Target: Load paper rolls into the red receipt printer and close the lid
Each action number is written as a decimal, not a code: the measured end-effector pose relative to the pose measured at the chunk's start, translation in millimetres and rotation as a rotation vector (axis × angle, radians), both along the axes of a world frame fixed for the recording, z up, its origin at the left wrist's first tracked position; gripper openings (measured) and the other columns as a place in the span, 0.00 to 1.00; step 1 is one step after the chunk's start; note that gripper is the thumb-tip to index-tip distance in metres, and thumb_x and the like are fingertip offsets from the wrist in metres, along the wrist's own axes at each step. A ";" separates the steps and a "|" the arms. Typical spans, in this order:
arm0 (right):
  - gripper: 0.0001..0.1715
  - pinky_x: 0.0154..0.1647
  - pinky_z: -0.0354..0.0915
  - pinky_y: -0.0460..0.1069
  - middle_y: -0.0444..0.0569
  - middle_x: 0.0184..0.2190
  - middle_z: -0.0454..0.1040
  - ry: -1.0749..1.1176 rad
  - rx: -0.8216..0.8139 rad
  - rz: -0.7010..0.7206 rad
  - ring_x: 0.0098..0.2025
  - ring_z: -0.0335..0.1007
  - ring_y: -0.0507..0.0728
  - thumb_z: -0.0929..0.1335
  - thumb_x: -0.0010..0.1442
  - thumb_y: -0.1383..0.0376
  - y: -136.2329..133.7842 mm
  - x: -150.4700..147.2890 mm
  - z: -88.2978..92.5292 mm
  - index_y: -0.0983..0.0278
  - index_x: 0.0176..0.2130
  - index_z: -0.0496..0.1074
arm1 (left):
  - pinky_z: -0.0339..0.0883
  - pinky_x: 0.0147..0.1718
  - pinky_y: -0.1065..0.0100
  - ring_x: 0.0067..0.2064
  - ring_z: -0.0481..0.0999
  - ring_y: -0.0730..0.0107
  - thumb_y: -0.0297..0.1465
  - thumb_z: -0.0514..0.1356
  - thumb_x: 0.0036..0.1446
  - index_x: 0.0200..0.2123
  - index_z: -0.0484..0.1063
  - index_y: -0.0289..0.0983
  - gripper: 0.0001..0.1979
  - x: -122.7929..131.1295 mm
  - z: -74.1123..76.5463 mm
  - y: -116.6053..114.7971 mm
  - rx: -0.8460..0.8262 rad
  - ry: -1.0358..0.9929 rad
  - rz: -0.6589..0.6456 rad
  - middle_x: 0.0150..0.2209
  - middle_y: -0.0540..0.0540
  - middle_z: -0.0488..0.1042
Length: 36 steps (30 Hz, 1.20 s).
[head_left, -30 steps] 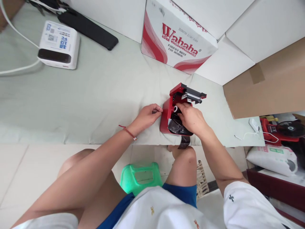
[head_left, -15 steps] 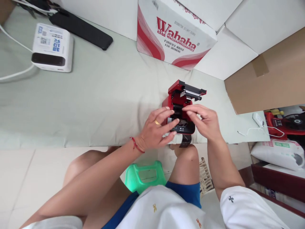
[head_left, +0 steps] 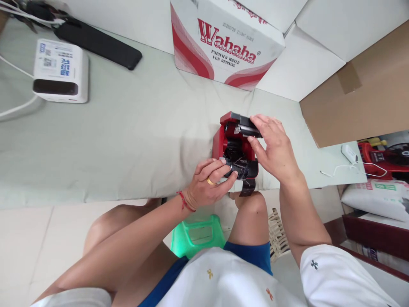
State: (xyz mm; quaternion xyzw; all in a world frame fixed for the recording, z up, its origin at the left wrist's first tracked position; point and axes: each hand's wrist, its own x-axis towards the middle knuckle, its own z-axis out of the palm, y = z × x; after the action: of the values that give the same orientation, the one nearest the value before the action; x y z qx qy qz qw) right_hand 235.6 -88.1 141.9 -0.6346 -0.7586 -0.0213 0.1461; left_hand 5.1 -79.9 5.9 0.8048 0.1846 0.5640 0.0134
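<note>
A small red and black label printer (head_left: 218, 143) sits near the front edge of the covered surface, its lid (head_left: 235, 117) raised. Dark shiny film with pale lines (head_left: 242, 167) lies over its front, and a dark strip (head_left: 247, 187) hangs below it. My left hand (head_left: 212, 179) is closed at the printer's front left corner, fingertips pressing the film there. With thumb below and fingers above, my right hand (head_left: 271, 145) grips the right end of the lid. The inside of the printer is partly hidden in shadow.
A white box-shaped device (head_left: 60, 70) with cables stands at the left, near a long black object (head_left: 99, 42). Behind are a Wahaha water carton (head_left: 223, 47) and a brown cardboard box (head_left: 358, 94). A small white adapter (head_left: 349, 154) lies right; a green stool (head_left: 198, 234) is below.
My right hand has moved up from the printer's inside to the lid, which sits lower. My left hand has closed on the film, now drawn over the front panel. The view has shifted slightly.
</note>
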 end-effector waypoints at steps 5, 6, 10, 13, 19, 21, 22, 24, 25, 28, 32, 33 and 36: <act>0.25 0.74 0.76 0.67 0.59 0.67 0.87 -0.046 -0.184 -0.008 0.68 0.84 0.68 0.63 0.84 0.64 -27.4 -20.3 23.5 0.62 0.68 0.82 | 0.78 0.70 0.54 0.65 0.83 0.62 0.24 0.75 0.67 0.49 0.84 0.48 0.13 -1.0 -1.9 -2.5 -0.022 -0.024 -0.006 0.52 0.47 0.86; 0.26 0.72 0.78 0.65 0.59 0.67 0.87 -0.070 -0.257 -0.015 0.69 0.84 0.68 0.62 0.84 0.66 -31.5 -25.2 26.6 0.62 0.68 0.82 | 0.78 0.71 0.53 0.65 0.84 0.61 0.25 0.74 0.67 0.50 0.84 0.49 0.14 -1.5 -4.3 -3.1 -0.037 -0.016 -0.019 0.53 0.48 0.87; 0.31 0.63 0.82 0.61 0.64 0.71 0.83 -0.224 -0.490 -0.059 0.70 0.84 0.69 0.61 0.79 0.74 -36.8 -45.9 35.2 0.66 0.73 0.78 | 0.72 0.77 0.43 0.71 0.85 0.55 0.32 0.67 0.74 0.65 0.79 0.54 0.19 -5.0 -12.4 0.1 -0.199 0.056 -0.121 0.61 0.47 0.88; 0.34 0.61 0.82 0.59 0.66 0.72 0.82 -0.342 -0.590 -0.073 0.70 0.83 0.70 0.62 0.76 0.77 -30.8 -59.3 41.3 0.69 0.75 0.75 | 0.64 0.82 0.40 0.76 0.81 0.52 0.37 0.62 0.79 0.77 0.68 0.52 0.27 -8.0 -11.2 11.0 -0.320 0.058 -0.187 0.70 0.43 0.85; 0.24 0.44 0.76 0.56 0.69 0.58 0.89 -0.397 -0.682 -0.059 0.56 0.90 0.72 0.64 0.73 0.78 -16.1 -76.0 46.6 0.70 0.60 0.83 | 0.72 0.75 0.47 0.72 0.85 0.55 0.33 0.54 0.83 0.85 0.57 0.49 0.32 -15.5 2.3 33.8 -0.542 0.043 -0.364 0.69 0.39 0.85; 0.22 0.40 0.72 0.55 0.70 0.51 0.90 -0.406 -0.682 -0.072 0.51 0.90 0.71 0.65 0.72 0.77 -13.3 -80.1 45.2 0.70 0.57 0.84 | 0.77 0.70 0.48 0.68 0.87 0.55 0.32 0.55 0.83 0.84 0.58 0.48 0.31 -17.6 6.0 36.8 -0.596 0.021 -0.417 0.68 0.38 0.86; 0.21 0.39 0.70 0.55 0.69 0.48 0.90 -0.407 -0.677 -0.083 0.49 0.90 0.71 0.65 0.72 0.77 -12.3 -81.9 44.4 0.70 0.55 0.84 | 0.79 0.69 0.48 0.67 0.87 0.56 0.31 0.56 0.83 0.83 0.60 0.49 0.31 -18.3 7.3 37.8 -0.626 0.007 -0.442 0.67 0.39 0.86; 0.21 0.37 0.70 0.55 0.67 0.43 0.90 -0.405 -0.659 -0.109 0.46 0.90 0.70 0.65 0.71 0.77 -11.1 -84.4 42.2 0.69 0.53 0.85 | 0.79 0.71 0.48 0.66 0.87 0.57 0.31 0.58 0.81 0.81 0.62 0.51 0.30 -18.2 8.2 39.9 -0.710 -0.032 -0.499 0.63 0.41 0.87; 0.21 0.38 0.71 0.55 0.67 0.43 0.90 -0.402 -0.646 -0.123 0.46 0.91 0.70 0.65 0.71 0.77 -11.4 -84.8 40.8 0.69 0.53 0.85 | 0.77 0.73 0.47 0.67 0.86 0.56 0.31 0.59 0.81 0.80 0.63 0.52 0.30 -17.4 7.8 41.1 -0.770 -0.058 -0.523 0.62 0.42 0.87; 0.25 0.44 0.77 0.57 0.68 0.49 0.91 -0.392 -0.601 -0.160 0.52 0.91 0.71 0.62 0.75 0.76 -18.8 -80.8 32.7 0.69 0.59 0.85 | 0.69 0.81 0.41 0.77 0.79 0.51 0.36 0.65 0.77 0.80 0.60 0.53 0.34 -12.6 3.9 45.5 -0.939 -0.126 -0.552 0.70 0.40 0.81; 0.26 0.63 0.83 0.63 0.64 0.66 0.87 -0.160 -0.334 -0.124 0.66 0.88 0.70 0.62 0.81 0.70 -47.8 -63.2 13.7 0.65 0.64 0.85 | 0.59 0.85 0.35 0.89 0.58 0.44 0.46 0.70 0.73 0.83 0.54 0.55 0.44 -6.7 -4.1 51.8 -1.074 -0.144 -0.567 0.87 0.37 0.57; 0.25 0.67 0.83 0.64 0.61 0.67 0.86 -0.049 -0.256 -0.086 0.67 0.87 0.68 0.63 0.82 0.68 -57.0 -58.0 9.0 0.63 0.63 0.86 | 0.56 0.86 0.33 0.91 0.53 0.43 0.48 0.70 0.73 0.84 0.50 0.56 0.47 -6.1 -6.1 53.1 -1.098 -0.144 -0.574 0.88 0.37 0.53; 0.21 0.74 0.79 0.67 0.54 0.65 0.88 0.196 -0.156 0.028 0.68 0.86 0.64 0.65 0.83 0.67 -81.4 -45.7 -1.6 0.57 0.60 0.87 | 0.48 0.87 0.29 0.93 0.42 0.40 0.54 0.70 0.72 0.87 0.41 0.58 0.54 -5.6 -12.6 56.5 -1.109 -0.133 -0.582 0.92 0.39 0.42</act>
State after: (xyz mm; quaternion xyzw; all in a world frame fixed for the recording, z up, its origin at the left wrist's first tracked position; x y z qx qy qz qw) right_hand 189.8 -169.5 140.3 -0.6323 -0.7489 0.1022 0.1701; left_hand -0.5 -23.3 -6.6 0.6586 0.2219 0.4066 0.5930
